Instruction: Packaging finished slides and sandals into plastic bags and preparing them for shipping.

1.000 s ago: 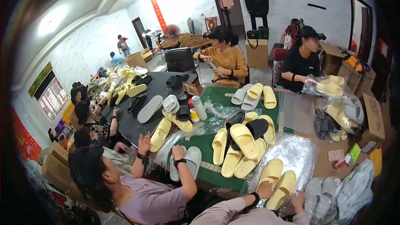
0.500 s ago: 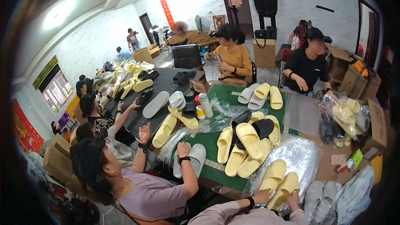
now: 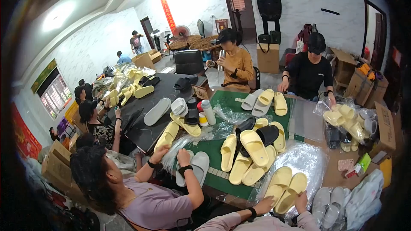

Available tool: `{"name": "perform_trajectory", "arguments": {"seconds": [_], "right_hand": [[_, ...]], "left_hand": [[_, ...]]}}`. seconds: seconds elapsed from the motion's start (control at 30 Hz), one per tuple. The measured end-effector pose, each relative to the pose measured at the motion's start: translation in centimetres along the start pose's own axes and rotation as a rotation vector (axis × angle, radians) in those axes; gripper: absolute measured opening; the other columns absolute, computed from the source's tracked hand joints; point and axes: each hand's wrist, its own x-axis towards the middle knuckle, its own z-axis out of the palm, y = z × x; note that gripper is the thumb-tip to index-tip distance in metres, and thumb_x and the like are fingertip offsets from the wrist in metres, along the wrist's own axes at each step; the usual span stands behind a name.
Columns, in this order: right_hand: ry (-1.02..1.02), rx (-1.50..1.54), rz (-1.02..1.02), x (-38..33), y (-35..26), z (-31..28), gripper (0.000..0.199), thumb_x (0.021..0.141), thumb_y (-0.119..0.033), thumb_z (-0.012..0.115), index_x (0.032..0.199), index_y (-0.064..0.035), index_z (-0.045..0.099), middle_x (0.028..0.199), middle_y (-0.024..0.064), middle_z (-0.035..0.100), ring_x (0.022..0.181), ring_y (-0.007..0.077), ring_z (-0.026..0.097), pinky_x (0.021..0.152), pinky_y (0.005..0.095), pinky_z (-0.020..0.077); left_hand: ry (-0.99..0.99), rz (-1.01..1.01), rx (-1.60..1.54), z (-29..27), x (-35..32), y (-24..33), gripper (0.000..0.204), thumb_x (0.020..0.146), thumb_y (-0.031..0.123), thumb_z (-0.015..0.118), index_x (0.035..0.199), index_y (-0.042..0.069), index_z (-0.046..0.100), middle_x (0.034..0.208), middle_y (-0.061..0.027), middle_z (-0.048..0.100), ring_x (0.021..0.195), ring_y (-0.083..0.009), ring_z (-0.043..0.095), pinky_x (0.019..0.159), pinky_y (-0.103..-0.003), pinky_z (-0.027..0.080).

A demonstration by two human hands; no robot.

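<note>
The person's left hand (image 3: pixel 264 204) and right hand (image 3: pixel 300 197) each grasp the heel end of one slipper of a yellow pair (image 3: pixel 286 188), which lies side by side, toes pointing away, on a clear plastic bag (image 3: pixel 299 158) at the near edge of the green bench (image 3: pixel 214 147), apparently aligned so the two stay matched. Beyond them a loose heap of about seven yellow slippers (image 3: pixel 252 154) and two black ones (image 3: pixel 267 133) lies within reach. Two co-workers sit opposite.
</note>
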Motion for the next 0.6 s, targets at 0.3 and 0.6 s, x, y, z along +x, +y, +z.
{"name": "perform_trajectory", "arguments": {"seconds": [0.3,0.6], "right_hand": [[-0.237,0.293,-0.329,-3.4,-2.1,2.6,0.031,0.072,-0.016,0.062,0.102,-0.0082,0.062,0.077,0.0148,0.055,0.074,0.0305,0.054,0.069,0.0383,0.0430],[-0.231,-0.136,-0.456,-3.6,-7.1,2.3,0.038,0.074,-0.021,0.058,0.109,-0.0095,0.058,0.101,0.0216,0.051,0.101,0.0385,0.042,0.087,0.0438,0.0335]], "left_hand": [[0.165,-0.182,0.048,0.9,-1.3,-1.7,0.056,0.080,0.017,0.052,0.130,0.004,0.031,0.135,-0.0301,0.021,0.124,-0.0444,0.026,0.101,-0.051,0.026],[0.079,-0.149,0.002,1.3,-1.3,-2.1,0.058,0.079,0.018,0.051,0.132,0.006,0.030,0.136,-0.0319,0.019,0.123,-0.0446,0.030,0.102,-0.044,0.028]]}}
